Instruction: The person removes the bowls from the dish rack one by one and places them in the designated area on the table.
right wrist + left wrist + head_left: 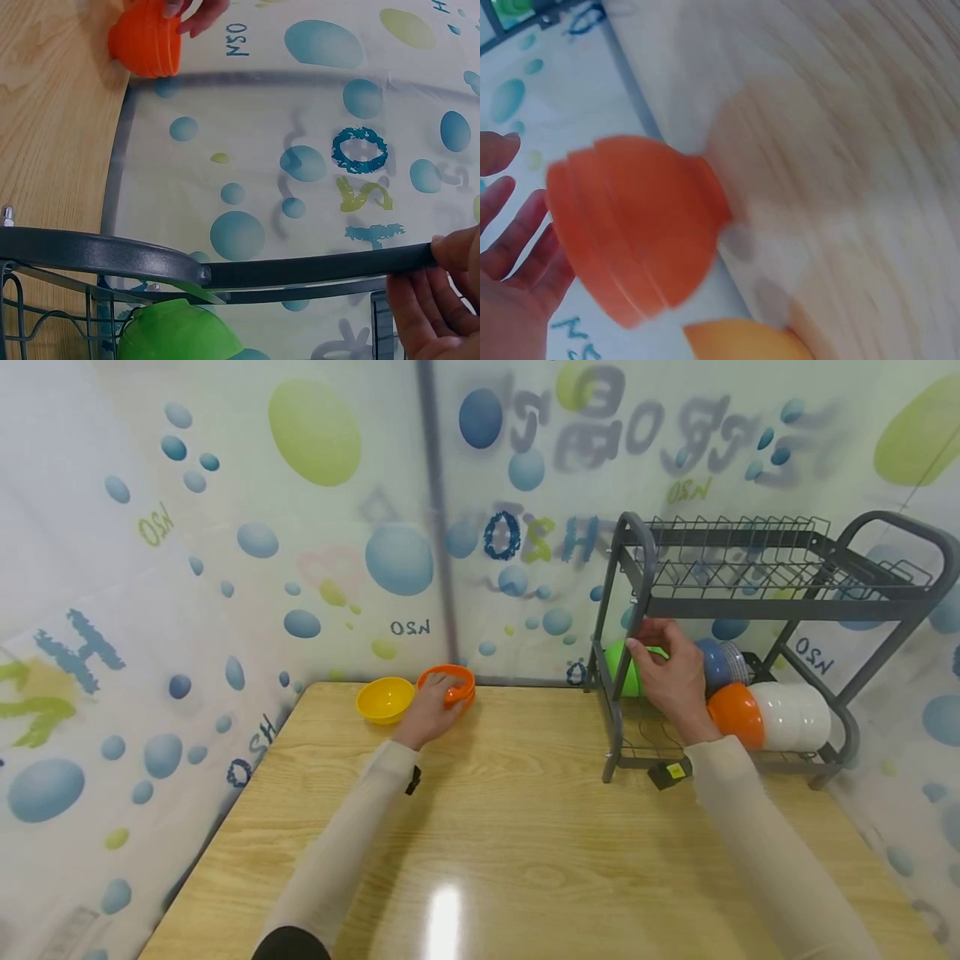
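A stack of orange bowls (467,692) stands at the table's back edge, beside a yellow bowl (385,702). Over the near side of the orange stack reaches my left hand (429,714). In the left wrist view its loosely spread fingers (521,232) are at the rim of the orange bowls (641,225); the thumb stays apart. On the right, my right hand (672,672) pinches the left front upright of a grey two-tier dish rack (780,608). The right wrist view shows thumb and fingers on opposite sides of the upright (322,270).
On the rack's lower tier lie a green bowl (176,334), blue bowls (720,662), an orange bowl (735,714) and white bowls (791,717), turned on their sides. The upper tier (742,572) is a wire basket. A patterned curtain (360,635) hangs behind the wooden table (510,827).
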The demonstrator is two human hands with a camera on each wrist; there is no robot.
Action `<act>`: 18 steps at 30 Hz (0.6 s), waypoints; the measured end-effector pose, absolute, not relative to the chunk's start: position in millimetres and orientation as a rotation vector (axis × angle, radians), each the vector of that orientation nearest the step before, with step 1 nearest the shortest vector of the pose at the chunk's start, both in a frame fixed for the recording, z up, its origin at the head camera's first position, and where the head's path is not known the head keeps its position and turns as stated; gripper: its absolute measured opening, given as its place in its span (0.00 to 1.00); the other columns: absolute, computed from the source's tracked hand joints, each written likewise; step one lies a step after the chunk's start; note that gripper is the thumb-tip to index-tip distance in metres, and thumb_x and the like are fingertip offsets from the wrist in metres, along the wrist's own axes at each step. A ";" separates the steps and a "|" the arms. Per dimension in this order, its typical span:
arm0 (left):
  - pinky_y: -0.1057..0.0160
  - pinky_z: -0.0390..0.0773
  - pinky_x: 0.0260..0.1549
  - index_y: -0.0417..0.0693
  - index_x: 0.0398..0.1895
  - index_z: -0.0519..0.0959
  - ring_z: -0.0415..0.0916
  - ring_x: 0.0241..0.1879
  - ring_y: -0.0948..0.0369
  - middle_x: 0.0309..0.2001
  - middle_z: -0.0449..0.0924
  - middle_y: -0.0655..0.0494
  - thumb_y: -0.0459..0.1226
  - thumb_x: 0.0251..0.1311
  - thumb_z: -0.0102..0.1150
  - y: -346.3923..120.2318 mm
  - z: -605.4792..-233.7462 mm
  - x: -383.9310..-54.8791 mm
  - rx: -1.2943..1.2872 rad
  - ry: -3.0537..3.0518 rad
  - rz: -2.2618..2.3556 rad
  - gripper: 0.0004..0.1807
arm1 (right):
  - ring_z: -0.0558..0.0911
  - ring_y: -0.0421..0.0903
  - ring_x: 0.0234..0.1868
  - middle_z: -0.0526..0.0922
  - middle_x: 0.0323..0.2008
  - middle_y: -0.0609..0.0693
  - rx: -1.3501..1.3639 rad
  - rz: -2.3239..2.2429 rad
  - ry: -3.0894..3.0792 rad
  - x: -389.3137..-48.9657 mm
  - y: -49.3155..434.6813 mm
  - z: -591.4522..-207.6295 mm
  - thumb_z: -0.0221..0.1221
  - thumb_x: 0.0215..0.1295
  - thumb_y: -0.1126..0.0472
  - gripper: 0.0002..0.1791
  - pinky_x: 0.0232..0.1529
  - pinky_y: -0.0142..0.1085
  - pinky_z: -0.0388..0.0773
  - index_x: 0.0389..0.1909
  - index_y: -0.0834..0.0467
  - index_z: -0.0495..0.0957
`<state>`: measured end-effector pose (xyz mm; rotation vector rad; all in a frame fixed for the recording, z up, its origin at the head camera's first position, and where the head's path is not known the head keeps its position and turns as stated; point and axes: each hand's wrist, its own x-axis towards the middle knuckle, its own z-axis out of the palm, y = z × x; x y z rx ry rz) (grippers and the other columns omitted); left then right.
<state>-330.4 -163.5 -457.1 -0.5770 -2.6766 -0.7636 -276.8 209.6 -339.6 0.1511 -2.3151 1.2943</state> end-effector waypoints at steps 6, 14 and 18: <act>0.49 0.73 0.68 0.47 0.65 0.76 0.70 0.66 0.49 0.64 0.76 0.48 0.40 0.70 0.64 -139.7 -444.2 -329.2 -0.567 -2.693 -0.906 0.22 | 0.81 0.53 0.60 0.81 0.59 0.58 0.144 1.299 -2.323 -276.4 209.0 -339.0 0.57 0.77 0.53 0.22 0.67 0.51 0.76 0.63 0.61 0.73; 0.48 0.77 0.64 0.49 0.66 0.75 0.74 0.61 0.50 0.61 0.78 0.48 0.45 0.70 0.64 -98.2 -423.0 -325.0 -0.671 -2.623 -0.995 0.24 | 0.81 0.52 0.60 0.81 0.59 0.58 0.137 1.306 -2.325 -276.9 209.7 -339.5 0.57 0.77 0.52 0.22 0.67 0.50 0.76 0.63 0.60 0.73; 0.50 0.76 0.65 0.48 0.67 0.74 0.74 0.62 0.52 0.62 0.77 0.47 0.45 0.71 0.63 -77.0 -415.3 -321.2 -0.749 -2.604 -1.041 0.25 | 0.80 0.52 0.61 0.81 0.60 0.58 0.140 1.303 -2.331 -277.0 210.6 -339.6 0.56 0.77 0.51 0.23 0.67 0.51 0.75 0.64 0.60 0.72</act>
